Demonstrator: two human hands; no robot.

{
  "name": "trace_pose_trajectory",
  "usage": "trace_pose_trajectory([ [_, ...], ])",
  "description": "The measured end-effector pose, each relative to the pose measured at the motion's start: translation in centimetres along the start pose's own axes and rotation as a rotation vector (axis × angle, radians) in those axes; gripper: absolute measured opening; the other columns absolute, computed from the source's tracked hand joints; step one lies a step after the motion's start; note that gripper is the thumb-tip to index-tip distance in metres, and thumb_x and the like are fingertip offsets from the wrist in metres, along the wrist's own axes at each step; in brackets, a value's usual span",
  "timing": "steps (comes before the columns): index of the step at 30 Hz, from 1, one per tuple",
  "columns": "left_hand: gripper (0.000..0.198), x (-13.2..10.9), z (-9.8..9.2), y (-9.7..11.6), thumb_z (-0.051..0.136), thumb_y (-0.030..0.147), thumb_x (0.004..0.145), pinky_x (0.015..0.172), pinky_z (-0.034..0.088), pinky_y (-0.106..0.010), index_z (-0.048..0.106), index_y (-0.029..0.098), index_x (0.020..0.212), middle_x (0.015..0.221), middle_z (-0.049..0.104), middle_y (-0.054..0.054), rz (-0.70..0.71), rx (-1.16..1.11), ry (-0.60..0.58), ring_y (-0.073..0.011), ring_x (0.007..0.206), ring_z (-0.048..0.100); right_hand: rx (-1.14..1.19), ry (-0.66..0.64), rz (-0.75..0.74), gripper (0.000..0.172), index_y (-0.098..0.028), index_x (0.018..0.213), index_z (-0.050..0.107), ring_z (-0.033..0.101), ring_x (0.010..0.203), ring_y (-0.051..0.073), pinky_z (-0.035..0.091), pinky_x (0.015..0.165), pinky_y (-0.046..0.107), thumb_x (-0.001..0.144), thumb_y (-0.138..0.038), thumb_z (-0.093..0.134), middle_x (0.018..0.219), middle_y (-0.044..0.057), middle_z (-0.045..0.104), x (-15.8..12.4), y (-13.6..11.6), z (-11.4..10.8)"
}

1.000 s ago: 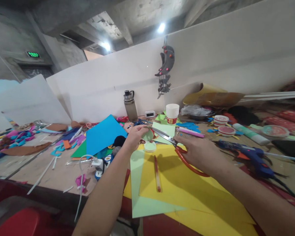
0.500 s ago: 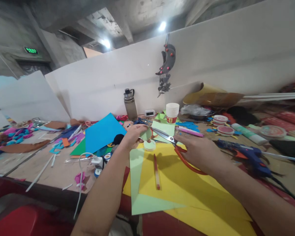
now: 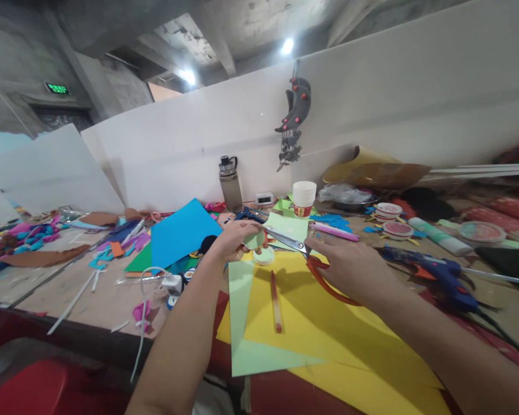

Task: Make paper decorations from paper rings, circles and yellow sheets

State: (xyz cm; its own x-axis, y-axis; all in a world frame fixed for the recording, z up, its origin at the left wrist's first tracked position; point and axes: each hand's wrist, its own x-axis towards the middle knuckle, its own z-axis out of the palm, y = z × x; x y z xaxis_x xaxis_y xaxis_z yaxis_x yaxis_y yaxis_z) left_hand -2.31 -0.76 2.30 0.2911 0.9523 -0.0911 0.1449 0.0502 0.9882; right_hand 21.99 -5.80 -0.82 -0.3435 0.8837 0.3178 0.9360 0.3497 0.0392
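My left hand point(image 3: 239, 235) pinches a small rounded piece of light green paper point(image 3: 255, 239). In my right hand point(image 3: 345, 268) is a pair of scissors point(image 3: 285, 239) with orange handles, its blades pointing left at the edge of that piece. Just below the blades a small round whitish-green disc point(image 3: 263, 256) rests on the sheets. A red pen point(image 3: 275, 302) lies on yellow paper point(image 3: 328, 323), which overlaps a light green sheet point(image 3: 239, 323).
A grey bottle point(image 3: 229, 183) and a stack of paper cups point(image 3: 304, 199) stand at the back. Blue sheet point(image 3: 181, 233) lies left, beside a white charger and cable point(image 3: 172, 283). At right are a blue glue gun point(image 3: 441, 276) and a pink marker point(image 3: 335, 231).
The scissor blades have drawn closer together at the green piece, which has turned slightly in my left hand. The sheets and pen lie as before.
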Motion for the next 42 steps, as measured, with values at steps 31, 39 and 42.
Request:
trace_pose_trajectory([
  [31,0.041,1.1,0.8,-1.4,0.075,0.046,0.069,0.036,0.032,-0.018,0.063,0.014,0.091,0.063,0.064,-0.001,0.162,-0.180,0.103,-0.0138,0.049,0.063,0.184,-0.254,0.119,0.025,-0.017,0.093,0.074,0.070,0.084,0.031,0.047,0.064,0.035,0.080,-0.023,0.053,0.093,0.018,0.074,-0.1,0.1,0.5],
  [39,0.045,1.0,2.0,-2.0,0.070,0.050,0.073,0.034,0.030,-0.016,0.065,0.013,0.099,0.069,0.067,-0.005,0.123,-0.036,-0.056,-0.0151,0.052,0.066,0.274,-0.280,0.039,0.015,-0.020,0.085,0.075,0.070,0.083,0.028,0.049,0.067,0.034,0.074,-0.021,0.063,0.089,0.013,0.074,-0.6,0.8,-0.8],
  [42,0.046,0.7,2.7,-2.1,0.070,0.049,0.075,0.035,0.031,-0.017,0.067,0.013,0.102,0.068,0.067,-0.005,0.113,0.008,-0.137,-0.0144,0.051,0.064,0.412,-0.007,0.044,0.026,-0.018,0.104,0.072,0.067,0.096,0.027,0.050,0.081,0.037,0.085,-0.024,0.054,0.105,0.014,0.071,0.3,0.8,-0.2],
])
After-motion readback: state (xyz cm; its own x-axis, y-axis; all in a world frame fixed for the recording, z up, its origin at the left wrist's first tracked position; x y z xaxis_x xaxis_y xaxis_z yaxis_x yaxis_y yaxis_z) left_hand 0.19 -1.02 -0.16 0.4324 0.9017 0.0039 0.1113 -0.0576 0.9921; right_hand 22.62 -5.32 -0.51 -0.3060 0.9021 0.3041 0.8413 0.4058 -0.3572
